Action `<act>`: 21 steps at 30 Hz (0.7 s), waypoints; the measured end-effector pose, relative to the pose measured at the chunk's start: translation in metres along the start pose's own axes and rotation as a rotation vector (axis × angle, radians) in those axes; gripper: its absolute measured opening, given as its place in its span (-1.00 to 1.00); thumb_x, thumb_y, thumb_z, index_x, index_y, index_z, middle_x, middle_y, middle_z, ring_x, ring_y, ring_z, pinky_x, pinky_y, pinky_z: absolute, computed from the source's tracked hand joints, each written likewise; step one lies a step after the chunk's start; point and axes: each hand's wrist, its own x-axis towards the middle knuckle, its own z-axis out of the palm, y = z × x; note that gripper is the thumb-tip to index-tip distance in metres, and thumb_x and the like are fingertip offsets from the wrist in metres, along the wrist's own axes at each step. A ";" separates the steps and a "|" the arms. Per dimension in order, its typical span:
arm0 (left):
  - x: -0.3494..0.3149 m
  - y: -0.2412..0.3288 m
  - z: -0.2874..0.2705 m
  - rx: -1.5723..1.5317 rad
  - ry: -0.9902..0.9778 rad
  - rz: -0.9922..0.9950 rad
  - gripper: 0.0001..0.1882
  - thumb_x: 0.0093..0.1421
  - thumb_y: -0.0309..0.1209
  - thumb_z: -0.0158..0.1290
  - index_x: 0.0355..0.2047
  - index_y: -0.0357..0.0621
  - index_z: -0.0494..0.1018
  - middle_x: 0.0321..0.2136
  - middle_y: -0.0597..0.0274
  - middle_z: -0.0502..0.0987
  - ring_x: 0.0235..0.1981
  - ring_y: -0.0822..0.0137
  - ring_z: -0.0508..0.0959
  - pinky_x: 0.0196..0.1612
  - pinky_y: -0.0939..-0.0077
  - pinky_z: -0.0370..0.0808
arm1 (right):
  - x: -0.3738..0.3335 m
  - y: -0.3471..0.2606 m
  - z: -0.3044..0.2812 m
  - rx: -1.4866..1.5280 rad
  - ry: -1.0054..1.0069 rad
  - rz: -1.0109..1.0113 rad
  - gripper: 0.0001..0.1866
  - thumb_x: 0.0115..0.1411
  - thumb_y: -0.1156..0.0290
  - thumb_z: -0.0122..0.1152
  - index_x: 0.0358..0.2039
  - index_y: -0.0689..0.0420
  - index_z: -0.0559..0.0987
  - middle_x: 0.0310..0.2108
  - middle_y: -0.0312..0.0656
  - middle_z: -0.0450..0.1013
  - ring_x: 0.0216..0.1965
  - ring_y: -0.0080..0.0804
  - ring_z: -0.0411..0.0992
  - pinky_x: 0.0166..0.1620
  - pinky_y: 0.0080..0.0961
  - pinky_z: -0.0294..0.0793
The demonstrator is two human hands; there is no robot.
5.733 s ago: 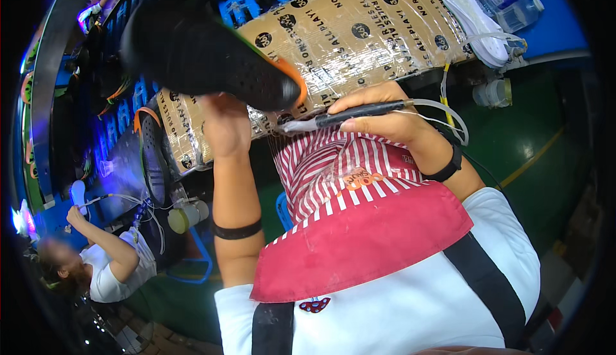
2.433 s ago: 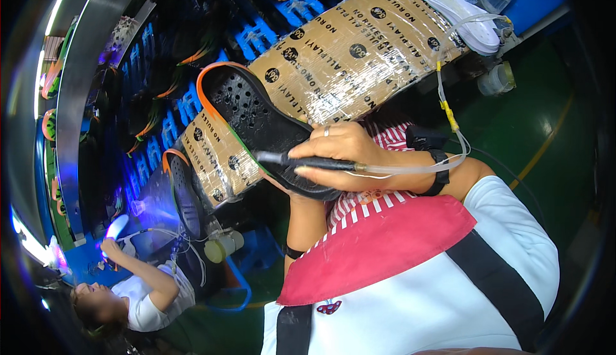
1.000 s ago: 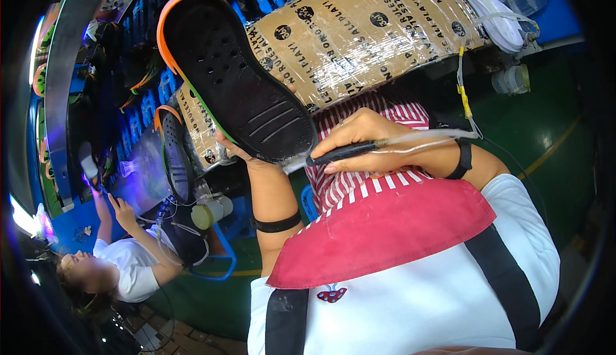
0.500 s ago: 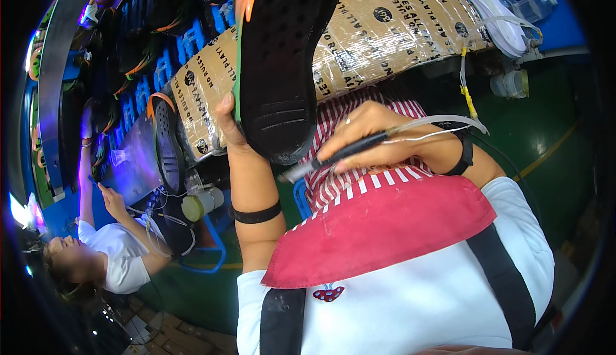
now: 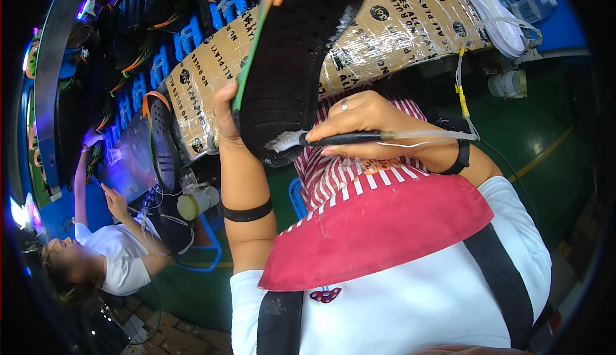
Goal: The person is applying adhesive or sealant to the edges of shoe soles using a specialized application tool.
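A black shoe sole (image 5: 289,66) with an orange and green rim is held up in front of me, its perforated, ridged face toward me. My left hand (image 5: 226,114) grips its left edge near the heel end; the thumb shows, and the other fingers are hidden behind it. Pinched in my right hand (image 5: 369,119) is a black-handled glue brush (image 5: 343,139) with a clear tube running from its rear end. Its pale bristles lie against the heel end of the sole. Wet-looking pale streaks show along the sole's right edge.
Behind the sole lies a brown, printed, clear-wrapped padded surface (image 5: 410,28). Another black sole (image 5: 164,143) stands at the left. White flat pieces (image 5: 491,12) and plastic bottles (image 5: 534,5) sit far right. A co-worker's hand (image 5: 115,202) is at lower left, near a jar (image 5: 199,202).
The sole has shifted right and tilted slightly. My right hand has moved the brush up from below the sole onto its heel end, and the bristles now touch it.
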 end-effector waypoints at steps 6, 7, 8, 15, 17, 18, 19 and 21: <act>0.007 0.004 0.014 0.224 0.098 -0.089 -0.45 0.06 -0.23 -0.06 -0.05 -0.46 0.35 -0.13 -0.08 0.48 -0.15 0.21 0.52 0.00 0.44 0.41 | -0.002 0.000 -0.005 0.019 -0.237 -0.067 -0.75 -0.05 0.46 0.30 -0.29 0.21 0.59 -0.43 -0.04 0.52 -0.42 -0.16 0.50 -0.35 -0.43 0.49; 0.009 0.005 0.013 0.278 0.133 -0.118 -0.49 0.08 -0.26 -0.07 -0.07 -0.47 0.37 -0.16 -0.07 0.49 -0.15 0.23 0.53 0.00 0.45 0.41 | -0.001 0.000 -0.009 0.080 -0.324 -0.041 -0.74 -0.05 0.46 0.30 -0.29 0.21 0.59 -0.42 -0.03 0.52 -0.41 -0.15 0.50 -0.34 -0.43 0.49; 0.011 0.006 0.015 0.276 0.133 -0.116 -0.49 0.08 -0.26 -0.07 -0.07 -0.47 0.37 -0.16 -0.07 0.49 -0.15 0.23 0.53 0.00 0.45 0.41 | -0.001 0.001 -0.007 0.100 -0.221 -0.098 -0.75 -0.03 0.45 0.30 -0.28 0.21 0.58 -0.45 -0.03 0.51 -0.43 -0.14 0.49 -0.36 -0.43 0.48; 0.023 0.010 0.034 0.527 0.151 -0.394 -0.59 0.06 -0.21 0.08 -0.21 -0.32 0.48 -0.30 0.13 0.54 -0.33 0.41 0.52 -0.21 0.62 0.43 | -0.001 0.001 0.002 -0.140 -0.200 -0.114 -0.77 -0.02 0.46 0.29 -0.30 0.19 0.58 -0.50 -0.04 0.49 -0.47 -0.15 0.48 -0.41 -0.42 0.47; 0.024 0.010 0.038 0.667 0.211 -0.449 -0.59 0.06 -0.19 0.10 -0.21 -0.30 0.48 -0.32 0.15 0.55 -0.32 0.42 0.52 -0.20 0.64 0.43 | 0.001 -0.004 -0.003 -0.114 -0.245 -0.107 -0.77 -0.05 0.47 0.30 -0.31 0.18 0.58 -0.50 -0.05 0.50 -0.47 -0.16 0.48 -0.40 -0.40 0.47; 0.025 0.011 0.037 0.697 0.200 -0.453 -0.59 0.06 -0.18 0.10 -0.22 -0.29 0.48 -0.33 0.15 0.55 -0.34 0.42 0.53 -0.23 0.63 0.45 | 0.001 -0.005 -0.006 -0.069 -0.244 -0.098 -0.77 -0.05 0.47 0.29 -0.32 0.18 0.59 -0.51 -0.05 0.50 -0.47 -0.16 0.48 -0.40 -0.40 0.47; 0.027 0.011 0.037 0.695 0.199 -0.449 -0.59 0.06 -0.18 0.10 -0.22 -0.29 0.48 -0.33 0.15 0.55 -0.34 0.42 0.53 -0.23 0.63 0.45 | 0.000 -0.006 -0.009 -0.029 -0.238 -0.086 -0.78 -0.06 0.47 0.29 -0.33 0.18 0.59 -0.51 -0.06 0.50 -0.46 -0.16 0.48 -0.39 -0.39 0.48; 0.029 0.011 0.039 0.652 0.186 -0.513 -0.58 0.05 -0.17 0.11 -0.22 -0.29 0.48 -0.32 0.13 0.55 -0.37 0.40 0.54 -0.26 0.60 0.47 | -0.003 -0.004 -0.004 0.009 -0.198 0.012 -0.80 -0.05 0.46 0.28 -0.35 0.15 0.59 -0.53 -0.09 0.49 -0.50 -0.17 0.47 -0.43 -0.40 0.46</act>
